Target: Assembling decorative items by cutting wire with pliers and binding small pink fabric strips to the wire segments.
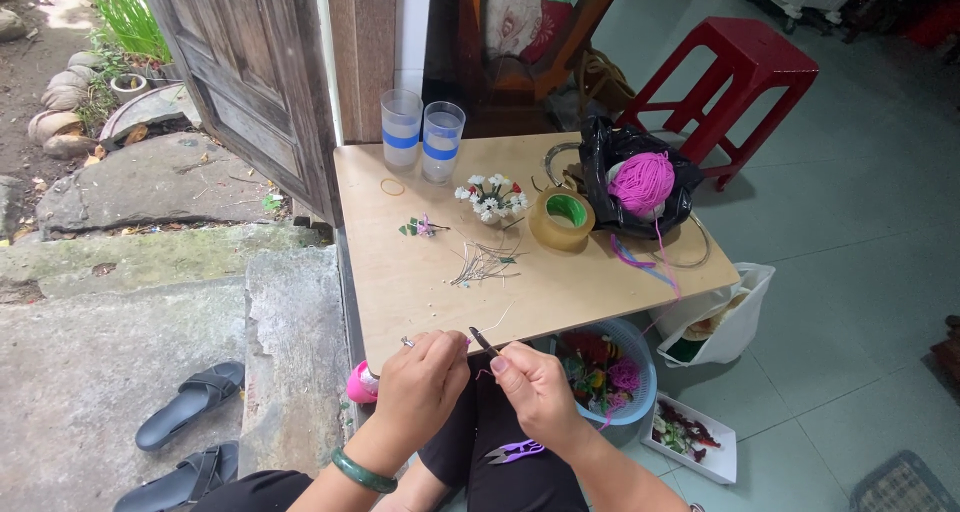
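Head view, lower centre of frame: left hand [422, 377] and right hand [535, 387] close together just below the near edge of the wooden table [400, 292]. Right hand fingers pinched shut on a thin dark hook-like tool [483, 340], tip pointing up-left toward the left hand. Left hand curled shut; what it pinches is too small to tell. A strand of pink yarn [482, 373] shows between the hands. Green bangle [362, 472] on left wrist. Purple snips [515, 451] lie on the lap, below the right hand.

On table, centre: loose thin wires [484, 265], small white flower bunch [491, 198], tape roll [562, 218]. Upper right of table: pink yarn ball [641, 182] in black bag [600, 157].
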